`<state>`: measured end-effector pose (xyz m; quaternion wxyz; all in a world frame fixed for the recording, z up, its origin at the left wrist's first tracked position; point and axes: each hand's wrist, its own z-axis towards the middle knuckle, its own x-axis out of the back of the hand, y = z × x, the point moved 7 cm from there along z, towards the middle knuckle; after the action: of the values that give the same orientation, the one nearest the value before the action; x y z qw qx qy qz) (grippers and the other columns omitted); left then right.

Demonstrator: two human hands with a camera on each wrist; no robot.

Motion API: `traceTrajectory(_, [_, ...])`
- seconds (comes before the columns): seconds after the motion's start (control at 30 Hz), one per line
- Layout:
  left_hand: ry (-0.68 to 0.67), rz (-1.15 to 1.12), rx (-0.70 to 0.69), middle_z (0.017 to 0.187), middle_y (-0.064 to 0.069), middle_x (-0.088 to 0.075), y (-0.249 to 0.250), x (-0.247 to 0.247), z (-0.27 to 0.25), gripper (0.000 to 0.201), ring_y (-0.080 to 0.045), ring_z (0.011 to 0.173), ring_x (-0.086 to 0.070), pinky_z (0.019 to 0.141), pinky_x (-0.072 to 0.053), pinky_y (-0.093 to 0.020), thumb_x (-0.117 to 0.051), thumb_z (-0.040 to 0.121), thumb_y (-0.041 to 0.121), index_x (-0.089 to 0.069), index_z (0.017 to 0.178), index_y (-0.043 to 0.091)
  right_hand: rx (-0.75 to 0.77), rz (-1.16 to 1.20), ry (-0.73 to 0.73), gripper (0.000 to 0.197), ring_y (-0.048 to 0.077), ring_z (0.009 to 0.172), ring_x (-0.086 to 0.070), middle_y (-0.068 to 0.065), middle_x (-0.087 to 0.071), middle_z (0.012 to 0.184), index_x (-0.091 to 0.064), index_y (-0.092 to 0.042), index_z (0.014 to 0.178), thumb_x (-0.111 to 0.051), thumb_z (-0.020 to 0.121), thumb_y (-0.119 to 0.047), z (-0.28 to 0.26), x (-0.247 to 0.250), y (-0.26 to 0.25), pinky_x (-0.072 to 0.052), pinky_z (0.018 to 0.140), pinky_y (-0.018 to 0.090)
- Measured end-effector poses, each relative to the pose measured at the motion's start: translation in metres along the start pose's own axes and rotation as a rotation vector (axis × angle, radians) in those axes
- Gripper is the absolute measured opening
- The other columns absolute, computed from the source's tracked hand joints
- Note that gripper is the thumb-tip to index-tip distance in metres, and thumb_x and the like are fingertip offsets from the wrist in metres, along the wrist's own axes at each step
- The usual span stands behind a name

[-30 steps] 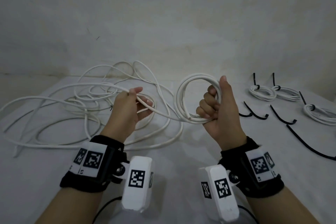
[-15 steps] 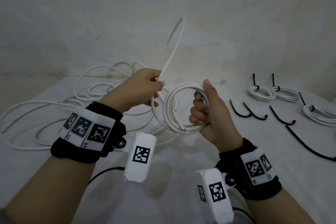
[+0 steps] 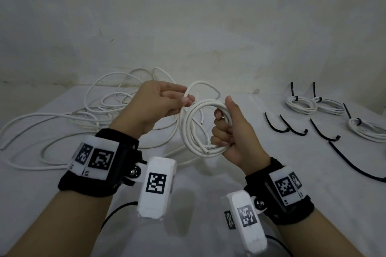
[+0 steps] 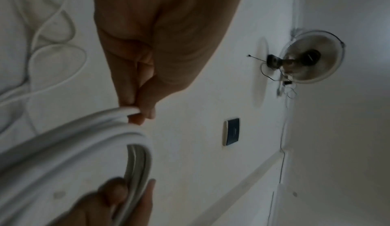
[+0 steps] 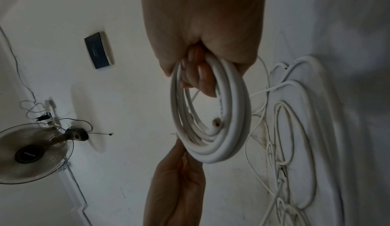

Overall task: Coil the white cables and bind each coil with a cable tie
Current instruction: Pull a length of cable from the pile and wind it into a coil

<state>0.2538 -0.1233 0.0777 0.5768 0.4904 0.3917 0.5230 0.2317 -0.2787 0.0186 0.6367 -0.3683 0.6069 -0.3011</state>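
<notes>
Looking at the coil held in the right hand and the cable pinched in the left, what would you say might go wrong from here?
1. The right hand alone grips the unbound round coil of white cable; a looser grip could let the springy loops open.
2. The left hand pinches the cable near the loose white cables heaped on the table; a pull might snag them.
3. The black cable ties lie apart, so reaching for one leaves the coil one-handed.

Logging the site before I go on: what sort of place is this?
Probably a plain room in a home or small workshop, not a factory. A table with a white cover stands against a bare, stained wall; a wall fan with loose wiring and a switch panel show in the right wrist view.
</notes>
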Motion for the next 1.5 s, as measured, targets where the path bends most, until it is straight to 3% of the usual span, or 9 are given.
traceTrajectory(0.2, [0.092,-0.168,-0.091,0.082,-0.006,-0.075,-0.013,-0.009,-0.009,0.012,-0.013,0.078,-0.071,0.072,-0.058,-0.024,-0.071,0.078,0.006,-0.070,0.090,0.007,-0.019,-0.011,0.006,0.046,0.005,0.032,-0.017,-0.007,-0.020,0.042,-0.049,-0.012,0.066,-0.044,0.096,-0.047,0.001,0.003,0.003,-0.020,0.032,0.017])
traceTrajectory(0.5, [-0.043,-0.121,-0.013,0.105,-0.002,-0.072,-0.026,-0.029,-0.022,0.034,-0.017,0.071,-0.072,0.062,-0.058,-0.025,-0.059,0.083,0.036,-0.068,0.111,0.020,0.010,-0.086,0.017,0.046,0.006,0.033,-0.018,-0.006,-0.021,0.044,-0.050,-0.012,0.067,-0.043,0.097,-0.047,0.003,0.003,0.010,-0.020,0.034,0.018])
traceTrajectory(0.67, [-0.152,0.042,-0.105,0.069,-0.002,-0.066,-0.024,-0.029,-0.022,0.036,-0.010,0.051,-0.055,0.054,-0.054,-0.028,-0.059,0.082,0.036,-0.065,0.115,0.022,0.063,-0.188,0.005,0.048,0.006,0.034,-0.019,-0.004,-0.019,0.046,-0.049,-0.010,0.068,-0.041,0.097,-0.047,0.002,-0.003,0.009,-0.021,0.035,0.019])
traceTrajectory(0.83, [-0.047,0.117,-0.225,0.049,0.015,-0.051,-0.021,-0.031,-0.021,0.020,-0.004,0.042,-0.045,0.046,-0.048,-0.022,-0.049,0.096,0.025,-0.064,0.104,0.013,0.248,-0.433,0.059,0.045,0.012,0.040,-0.034,0.001,-0.032,0.048,-0.058,-0.010,0.072,-0.045,0.096,-0.045,0.000,-0.005,0.000,-0.035,0.043,0.024])
traceTrajectory(0.93, [-0.034,0.081,-0.230,0.048,0.012,-0.046,-0.023,-0.029,-0.020,0.023,-0.005,0.041,-0.042,0.044,-0.047,-0.024,-0.048,0.097,0.023,-0.064,0.106,0.009,0.563,-0.770,0.213,0.025,0.013,0.069,-0.055,0.000,-0.059,0.078,-0.060,-0.020,0.093,-0.059,0.090,-0.045,-0.005,-0.005,-0.022,-0.047,0.065,0.027])
traceTrajectory(1.03, [-0.047,0.065,-0.231,0.049,0.006,-0.041,-0.024,-0.027,-0.021,0.023,-0.008,0.043,-0.040,0.044,-0.047,-0.026,-0.048,0.096,0.026,-0.065,0.103,0.012,0.739,-1.027,0.225,0.051,0.009,0.114,-0.045,-0.016,-0.044,0.119,-0.042,-0.042,0.119,-0.060,0.076,-0.063,-0.007,-0.004,-0.038,-0.039,0.095,0.023])
traceTrajectory(1.1, [-0.054,0.062,-0.233,0.051,0.003,-0.039,-0.023,-0.026,-0.021,0.024,-0.009,0.043,-0.040,0.044,-0.046,-0.027,-0.048,0.097,0.027,-0.065,0.104,0.011,0.701,-1.144,0.135,0.053,0.006,0.122,-0.042,-0.016,-0.045,0.127,-0.043,-0.044,0.123,-0.055,0.076,-0.066,-0.004,-0.005,-0.039,-0.034,0.102,0.023])
traceTrajectory(1.27, [0.018,0.061,-0.271,0.044,0.006,-0.043,-0.021,-0.018,-0.020,0.024,-0.010,0.038,-0.042,0.046,-0.046,-0.030,-0.050,0.094,0.030,-0.066,0.103,0.014,0.693,-1.014,0.011,0.018,0.007,0.085,-0.063,-0.005,-0.069,0.093,-0.067,-0.016,0.103,-0.065,0.089,-0.026,-0.007,-0.007,-0.042,-0.049,0.079,0.025])
traceTrajectory(1.5, [0.230,-0.033,-0.362,0.045,0.011,-0.050,-0.013,-0.005,-0.026,0.016,-0.006,0.037,-0.042,0.041,-0.044,-0.023,-0.046,0.098,0.025,-0.061,0.096,0.022,0.483,-0.546,-0.120,0.029,0.029,0.092,-0.071,0.014,-0.070,0.106,-0.064,-0.011,0.117,-0.055,0.093,-0.024,-0.004,-0.013,-0.024,-0.057,0.081,0.039])
